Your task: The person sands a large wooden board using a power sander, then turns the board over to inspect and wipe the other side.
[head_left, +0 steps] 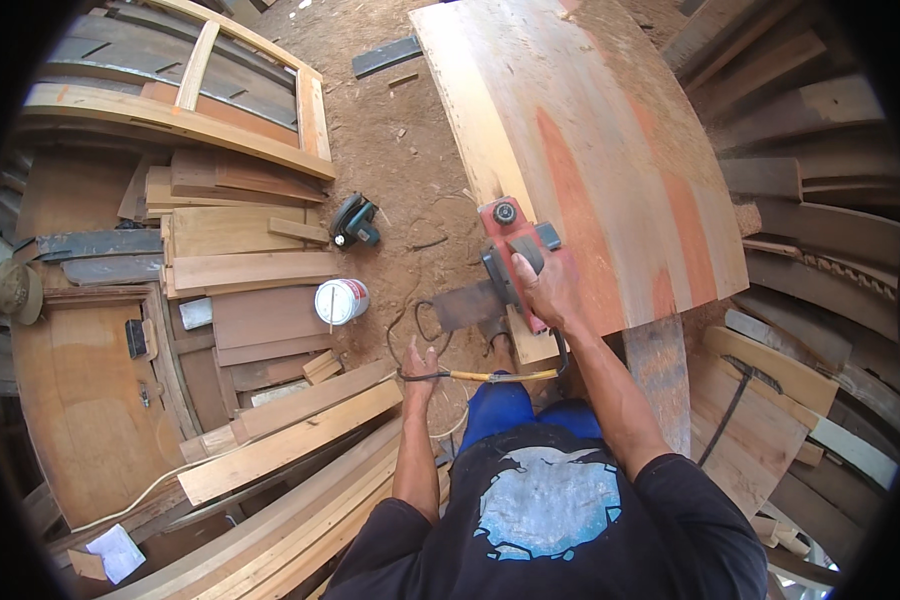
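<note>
My right hand (547, 287) is wrapped round the handle of a red electric planer (506, 225). The planer rests on the near left part of a wide wooden panel (610, 150), along its pale edge strip. A dark dust bag (463, 305) sticks out from the planer's left side. From the tool's rear a power cord (500, 377), partly wrapped in yellow, runs left to my other arm. My left hand (420, 358) is off the panel, fingers stretched out, with the cord crossing at its wrist.
A circular saw (355, 222) and a white bucket (341, 301) stand on the dirt floor to the left. Stacked boards (255, 270) and a wooden frame (190, 125) lie beyond them. More planks (820, 230) line the right, near a black-handled tool (727, 410).
</note>
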Tool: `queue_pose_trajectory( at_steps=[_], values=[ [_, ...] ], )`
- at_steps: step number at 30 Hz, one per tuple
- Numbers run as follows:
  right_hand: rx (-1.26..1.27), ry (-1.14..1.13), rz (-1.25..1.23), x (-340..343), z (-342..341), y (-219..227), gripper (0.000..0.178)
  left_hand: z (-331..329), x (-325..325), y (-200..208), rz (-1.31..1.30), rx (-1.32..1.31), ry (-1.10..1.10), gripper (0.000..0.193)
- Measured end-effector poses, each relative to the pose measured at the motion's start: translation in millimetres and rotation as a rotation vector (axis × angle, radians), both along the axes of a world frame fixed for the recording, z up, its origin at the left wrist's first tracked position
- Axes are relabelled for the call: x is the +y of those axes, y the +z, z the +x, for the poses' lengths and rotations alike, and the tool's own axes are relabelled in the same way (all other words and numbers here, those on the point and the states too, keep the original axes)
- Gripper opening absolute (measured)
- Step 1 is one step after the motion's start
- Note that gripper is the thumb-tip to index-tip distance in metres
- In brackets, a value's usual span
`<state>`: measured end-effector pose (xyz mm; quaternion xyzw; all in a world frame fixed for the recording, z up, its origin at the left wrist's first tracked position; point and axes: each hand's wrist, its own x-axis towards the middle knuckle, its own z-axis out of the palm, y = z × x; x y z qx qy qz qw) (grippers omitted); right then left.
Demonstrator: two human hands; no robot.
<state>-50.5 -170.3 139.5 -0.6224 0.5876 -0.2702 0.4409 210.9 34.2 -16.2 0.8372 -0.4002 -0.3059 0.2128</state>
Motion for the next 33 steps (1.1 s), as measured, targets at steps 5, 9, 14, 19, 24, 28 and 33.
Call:
queue_pose_trajectory(
  at_steps=[5,9,14,19,24,28,33],
  values=[
    [0.047,-0.059,-0.055,-32,17,1,0.058,9,-11,3,0.042,0.001,-0.017,0.066],
    [0.051,-0.076,-0.044,-61,25,-1,0.059,10,-29,7,0.051,0.001,-0.017,0.066],
    [0.029,-0.056,-0.074,-100,39,1,0.059,14,-53,10,-0.006,0.011,0.003,0.063],
    [0.061,-0.066,-0.144,-143,51,-16,0.062,19,-83,16,-0.005,0.013,0.008,0.060],
    [-0.011,-0.047,-0.137,-183,62,-25,0.067,28,-118,10,-0.055,0.020,-0.003,0.059],
    [0.023,0.000,-0.119,-206,71,0,0.067,30,-144,2,-0.028,0.038,0.015,0.060],
    [0.185,0.003,-0.141,-243,82,-11,0.071,28,-174,-10,-0.047,0.021,-0.022,0.062]
  ],
)
